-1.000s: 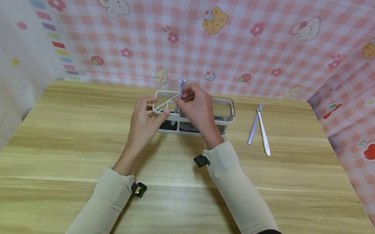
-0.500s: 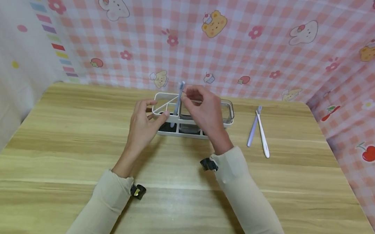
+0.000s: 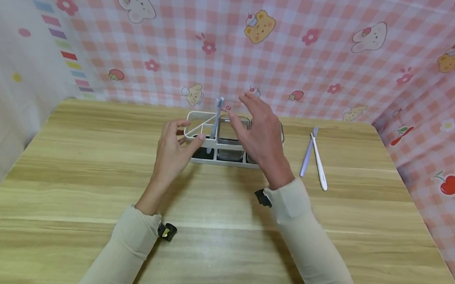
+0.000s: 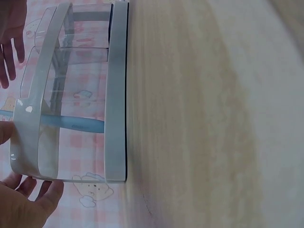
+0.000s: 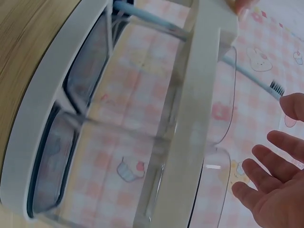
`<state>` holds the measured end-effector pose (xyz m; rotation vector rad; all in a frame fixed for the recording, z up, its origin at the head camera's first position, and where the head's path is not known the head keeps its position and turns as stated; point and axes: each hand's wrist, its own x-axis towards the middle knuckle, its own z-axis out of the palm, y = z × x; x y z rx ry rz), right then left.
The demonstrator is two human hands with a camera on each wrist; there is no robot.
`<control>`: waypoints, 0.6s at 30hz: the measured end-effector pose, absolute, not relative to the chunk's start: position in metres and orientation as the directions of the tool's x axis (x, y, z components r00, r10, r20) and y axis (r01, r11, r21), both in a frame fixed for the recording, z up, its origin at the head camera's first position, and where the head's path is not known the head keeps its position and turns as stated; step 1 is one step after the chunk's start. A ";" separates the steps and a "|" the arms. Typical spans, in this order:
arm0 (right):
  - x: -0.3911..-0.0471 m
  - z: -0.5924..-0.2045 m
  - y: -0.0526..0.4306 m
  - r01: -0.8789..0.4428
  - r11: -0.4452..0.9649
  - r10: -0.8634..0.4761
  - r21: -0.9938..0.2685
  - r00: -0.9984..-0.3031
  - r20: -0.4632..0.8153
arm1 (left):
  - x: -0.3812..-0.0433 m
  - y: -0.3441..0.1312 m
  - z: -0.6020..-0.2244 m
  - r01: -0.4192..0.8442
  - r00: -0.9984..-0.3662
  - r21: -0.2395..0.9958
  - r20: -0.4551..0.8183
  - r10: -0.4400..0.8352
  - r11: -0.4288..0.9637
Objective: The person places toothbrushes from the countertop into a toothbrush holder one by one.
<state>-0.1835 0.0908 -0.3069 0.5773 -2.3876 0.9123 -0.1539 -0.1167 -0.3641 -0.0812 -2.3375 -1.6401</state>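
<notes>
A white toothbrush holder [image 3: 231,146] with an upper frame and a lower base stands at the back of the table. My left hand [image 3: 174,146] grips its left end, thumb at the front of the upper frame and fingers round the side. A blue toothbrush [image 3: 215,123] stands upright, slightly tilted, in a divided slot at that end. In the left wrist view its handle [image 4: 76,123] reaches down to the base; the right wrist view shows its bristles [image 5: 276,88] on top. My right hand [image 3: 262,133], fingers spread and holding nothing, hovers over the holder's right part, hiding some of it.
Clear cups [image 3: 230,154] sit in the holder's middle and right sections. On the table to the right, a purple toothbrush [image 3: 306,158] and a white toothbrush [image 3: 319,165] lie crossed at their heads. A pink checked cloth [image 3: 171,38] hangs close behind the table's back edge.
My right hand has let go of the blue toothbrush, opened its fingers and drawn off to the right. The toothbrush stays standing in the holder. My left hand keeps its grip.
</notes>
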 end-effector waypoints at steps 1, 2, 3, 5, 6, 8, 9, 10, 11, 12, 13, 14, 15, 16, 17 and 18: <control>-0.183 -0.307 0.092 -0.549 0.695 -0.208 -0.465 -0.772 0.601 | -0.154 -0.117 -0.364 0.208 -0.958 0.912 0.263 -0.116 0.352; -0.183 -0.307 0.094 -0.549 0.706 -0.215 -0.449 -0.769 0.602 | -0.154 -0.117 -0.364 0.207 -0.958 0.913 0.262 -0.116 0.352; -0.182 -0.307 0.095 -0.549 0.712 -0.221 -0.438 -0.767 0.602 | -0.154 -0.117 -0.364 0.206 -0.959 0.913 0.260 -0.116 0.352; -0.182 -0.307 0.098 -0.549 0.729 -0.239 -0.408 -0.764 0.599 | -0.154 -0.117 -0.364 0.201 -0.959 0.914 0.257 -0.120 0.353; -0.182 -0.306 0.099 -0.550 0.736 -0.249 -0.394 -0.762 0.598 | -0.155 -0.117 -0.364 0.199 -0.959 0.915 0.255 -0.121 0.351; -0.182 -0.306 0.103 -0.546 0.751 -0.258 -0.372 -0.761 0.595 | -0.155 -0.118 -0.364 0.194 -0.961 0.916 0.249 -0.121 0.350; -0.183 -0.306 0.105 -0.543 0.758 -0.262 -0.361 -0.761 0.594 | -0.155 -0.118 -0.364 0.193 -0.961 0.916 0.248 -0.121 0.351; -0.183 -0.306 0.108 -0.538 0.766 -0.266 -0.352 -0.763 0.588 | -0.155 -0.118 -0.364 0.192 -0.961 0.917 0.247 -0.121 0.350; -0.183 -0.306 0.110 -0.535 0.771 -0.268 -0.347 -0.765 0.585 | -0.155 -0.118 -0.363 0.190 -0.962 0.918 0.245 -0.121 0.349; -0.183 -0.307 0.113 -0.531 0.776 -0.272 -0.340 -0.768 0.580 | -0.155 -0.118 -0.363 0.191 -0.962 0.917 0.246 -0.118 0.349; -0.183 -0.308 0.116 -0.529 0.781 -0.275 -0.333 -0.770 0.576 | -0.155 -0.118 -0.363 0.191 -0.962 0.918 0.245 -0.117 0.348; -0.182 -0.309 0.120 -0.528 0.785 -0.281 -0.326 -0.770 0.573 | -0.155 -0.117 -0.364 0.192 -0.962 0.917 0.246 -0.117 0.350; -0.182 -0.310 0.123 -0.525 0.788 -0.283 -0.321 -0.773 0.568 | -0.155 -0.117 -0.364 0.192 -0.962 0.917 0.246 -0.118 0.349; -0.182 -0.311 0.127 -0.521 0.793 -0.285 -0.315 -0.775 0.564 | -0.154 -0.117 -0.364 0.191 -0.962 0.917 0.245 -0.118 0.350; -0.182 -0.312 0.131 -0.518 0.798 -0.284 -0.309 -0.774 0.566 | -0.154 -0.116 -0.364 0.190 -0.962 0.917 0.245 -0.118 0.351; -0.181 -0.313 0.135 -0.510 0.807 -0.283 -0.298 -0.777 0.562 | -0.154 -0.116 -0.364 0.190 -0.962 0.917 0.245 -0.118 0.351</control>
